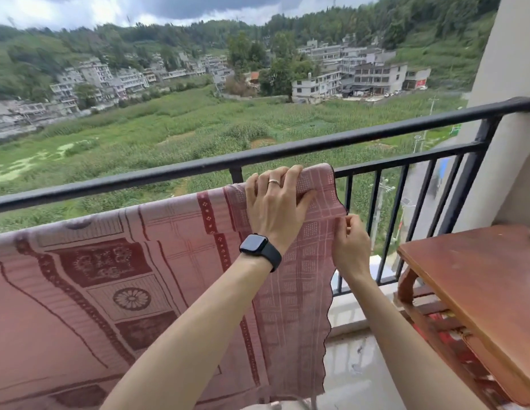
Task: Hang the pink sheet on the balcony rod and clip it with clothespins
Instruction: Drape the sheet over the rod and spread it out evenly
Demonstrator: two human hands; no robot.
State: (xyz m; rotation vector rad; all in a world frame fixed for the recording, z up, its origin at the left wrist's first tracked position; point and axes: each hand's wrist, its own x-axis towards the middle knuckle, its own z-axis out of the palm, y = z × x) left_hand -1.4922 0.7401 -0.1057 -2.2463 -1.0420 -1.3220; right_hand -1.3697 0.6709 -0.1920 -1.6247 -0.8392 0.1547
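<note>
Pink sheet [109, 261]: draped over the balcony railing below the black top handrail [169, 172]. It covers the frame from the left edge to right of centre. Its upper fold runs in line with the railing's lower bar [405, 159], which shows bare just to the right of the cloth. The near face hangs down toward the floor and carries dark red borders and a flower medallion. The right margin is checked, with a scalloped edge.

Left hand [275, 199]: placed on the upper fold near the sheet's right end. The fingers are curled over the top of the cloth and the thumb is pressed against the near face, so the fold is gripped. A ring [273, 182] is on one finger and a dark smartwatch [254, 245] on the wrist.

Right hand [351, 241]: just below and to the right of the left hand, at the scalloped edge. Thumb and forefinger pinch that edge; the other fingers are curled in behind.

Wooden table [479, 276]: stands at the right, near the railing and apart from the sheet. A light wall [500, 84] rises behind it where the handrail ends. Pale, glossy floor tiles [355, 365] lie below the sheet's right corner.
</note>
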